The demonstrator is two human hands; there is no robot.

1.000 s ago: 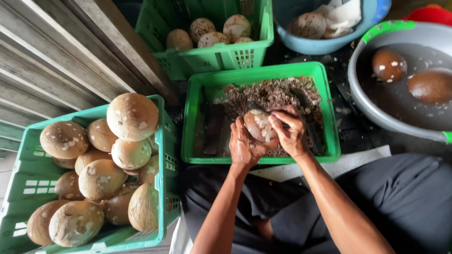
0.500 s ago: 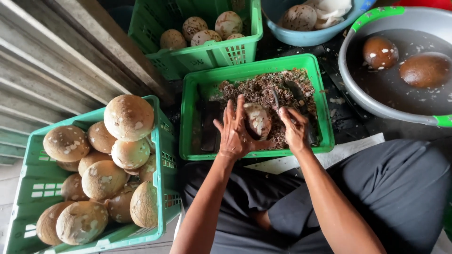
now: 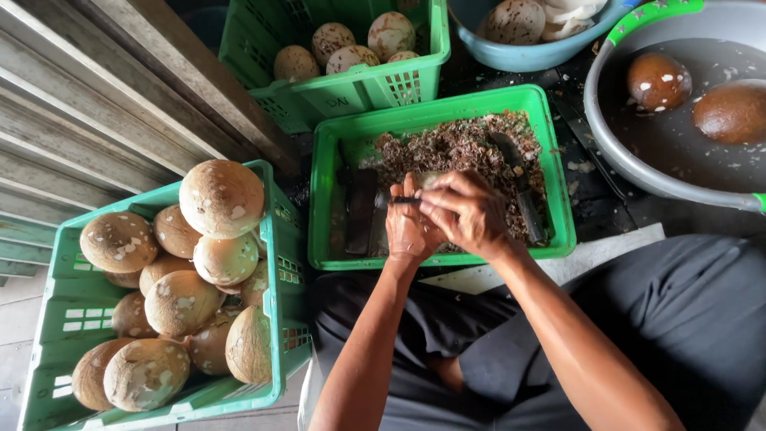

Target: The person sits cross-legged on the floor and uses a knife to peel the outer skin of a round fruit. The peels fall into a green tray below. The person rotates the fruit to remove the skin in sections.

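Both my hands meet over the green tray (image 3: 435, 112) of brown shavings. My left hand (image 3: 408, 227) cups a coconut from below; only a pale sliver of the coconut (image 3: 428, 177) shows above my fingers. My right hand (image 3: 469, 211) lies over the coconut, its fingers closed on a short dark tool (image 3: 401, 199) that points left across my left hand. In the tray, a long dark knife (image 3: 520, 179) rests on the shavings (image 3: 463, 144) to the right of my hands, and a dark block (image 3: 360, 211) lies to their left.
A green crate (image 3: 48, 319) piled with brown coconuts (image 3: 221, 198) stands at the left. Behind the tray is another green crate (image 3: 351, 92) with paler coconuts and a blue bowl (image 3: 527, 56). A grey basin (image 3: 614, 152) of water with two brown coconuts sits at the right. Wooden planks (image 3: 120, 104) run along the upper left.
My hands have closed together over the coconut, which was plainly visible between them before. The right hand now covers it with the dark tool laid across.
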